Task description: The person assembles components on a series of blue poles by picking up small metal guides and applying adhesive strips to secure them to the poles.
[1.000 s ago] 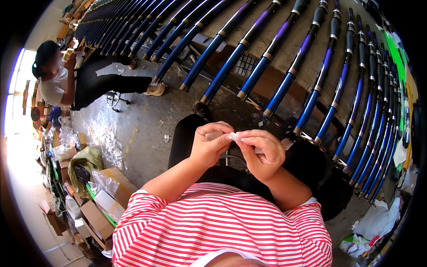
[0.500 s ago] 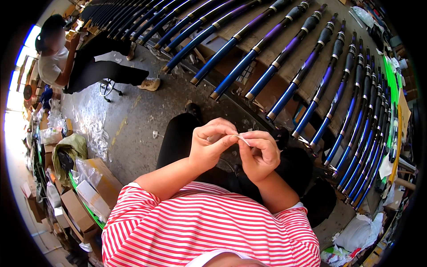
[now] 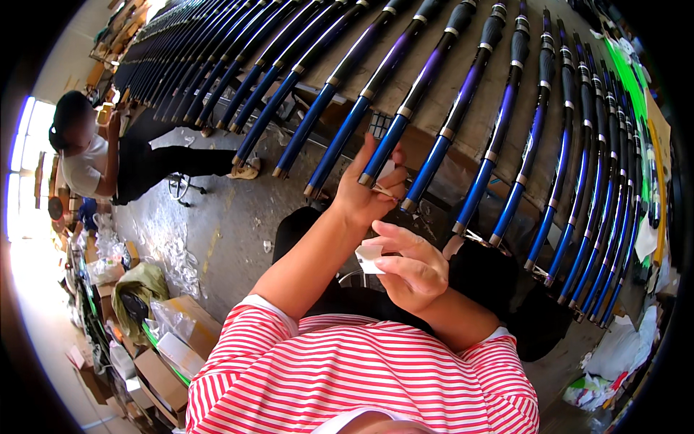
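Note:
My left hand (image 3: 356, 197) is at the lower end of a blue and black fishing rod (image 3: 384, 150). Its fingers curl round the blue section from beneath, partly hidden behind it. A thin pale strip (image 3: 383, 192) shows by those fingers; what it is I cannot make out. Closer to me, my right hand (image 3: 418, 271) pinches a small white square of paper (image 3: 370, 259) between thumb and fingers, apart from the rod.
Many similar rods lie side by side across a workbench (image 3: 499, 90), their blue ends jutting over its edge. At the left sits another person (image 3: 90, 159). Cardboard boxes (image 3: 160, 380) and plastic bags stand at lower left; plastic scraps (image 3: 173, 239) litter the floor.
My hands were together, fingering a small white piece. Now they are apart: the left has reached forward to a rod, the right holds the paper square. The view has shifted.

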Demonstrator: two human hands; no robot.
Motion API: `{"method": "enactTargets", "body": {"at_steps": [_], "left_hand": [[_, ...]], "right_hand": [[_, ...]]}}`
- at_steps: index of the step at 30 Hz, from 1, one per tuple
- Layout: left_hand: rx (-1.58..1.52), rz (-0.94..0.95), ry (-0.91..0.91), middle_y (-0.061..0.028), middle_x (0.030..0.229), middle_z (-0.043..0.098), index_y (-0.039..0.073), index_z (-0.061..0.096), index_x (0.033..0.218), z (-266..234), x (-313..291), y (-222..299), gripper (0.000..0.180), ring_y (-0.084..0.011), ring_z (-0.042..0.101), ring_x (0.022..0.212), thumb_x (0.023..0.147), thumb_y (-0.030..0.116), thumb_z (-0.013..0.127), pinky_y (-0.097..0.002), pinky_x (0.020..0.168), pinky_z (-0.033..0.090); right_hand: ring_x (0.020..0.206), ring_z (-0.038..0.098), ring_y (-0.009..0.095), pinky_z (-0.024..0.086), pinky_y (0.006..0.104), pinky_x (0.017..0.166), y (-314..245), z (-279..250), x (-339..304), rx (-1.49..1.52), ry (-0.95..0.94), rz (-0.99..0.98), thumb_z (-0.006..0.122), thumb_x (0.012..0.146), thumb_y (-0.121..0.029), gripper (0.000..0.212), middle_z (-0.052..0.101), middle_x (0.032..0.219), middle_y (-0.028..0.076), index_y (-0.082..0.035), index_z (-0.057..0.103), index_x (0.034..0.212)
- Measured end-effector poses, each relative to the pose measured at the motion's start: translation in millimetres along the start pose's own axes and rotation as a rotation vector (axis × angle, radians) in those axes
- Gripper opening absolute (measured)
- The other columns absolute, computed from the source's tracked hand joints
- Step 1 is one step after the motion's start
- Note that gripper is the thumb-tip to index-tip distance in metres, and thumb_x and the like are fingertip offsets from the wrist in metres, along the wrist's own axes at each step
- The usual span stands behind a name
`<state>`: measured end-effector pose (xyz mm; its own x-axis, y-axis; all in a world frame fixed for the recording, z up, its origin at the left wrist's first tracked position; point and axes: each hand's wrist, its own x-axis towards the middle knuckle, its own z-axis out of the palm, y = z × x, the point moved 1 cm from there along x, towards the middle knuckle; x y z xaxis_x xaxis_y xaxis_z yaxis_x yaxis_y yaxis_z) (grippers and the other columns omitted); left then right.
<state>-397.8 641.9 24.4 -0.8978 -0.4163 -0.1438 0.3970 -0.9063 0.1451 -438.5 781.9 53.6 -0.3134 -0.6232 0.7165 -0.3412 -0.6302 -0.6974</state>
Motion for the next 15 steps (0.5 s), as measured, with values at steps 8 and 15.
{"method": "enactTargets", "body": {"at_steps": [8, 15], "left_hand": [[-0.069, -0.131, -0.340, -0.0063, 0.083, 0.052, -0.004, 0.050, 0.112, -13.0, 15.7, 15.7, 0.040, -0.0084, 0.037, 0.051, 0.091, 0.030, 0.052, -0.0220, 0.043, 0.030], [-0.117, -0.248, -0.414, -0.0092, 0.084, 0.055, -0.007, 0.045, 0.121, -18.6, 1.3, 16.1, 0.046, -0.0082, 0.038, 0.054, 0.090, 0.027, 0.050, -0.0210, 0.043, 0.030]], "right_hand": [[0.073, 0.067, 0.027, 0.055, 0.0311, 0.060, 0.4, -9.3, 3.7, 0.093, -0.073, -0.054, 0.073, 0.066, 0.002, 0.031, 0.064, 0.092, 0.018, -0.003, 0.060, 0.093], [0.071, 0.066, 0.024, 0.054, 0.0290, 0.059, 0.5, -14.2, 7.9, 0.029, -0.002, 0.024, 0.072, 0.066, 0.005, 0.027, 0.065, 0.087, 0.015, -0.001, 0.062, 0.090]]}}
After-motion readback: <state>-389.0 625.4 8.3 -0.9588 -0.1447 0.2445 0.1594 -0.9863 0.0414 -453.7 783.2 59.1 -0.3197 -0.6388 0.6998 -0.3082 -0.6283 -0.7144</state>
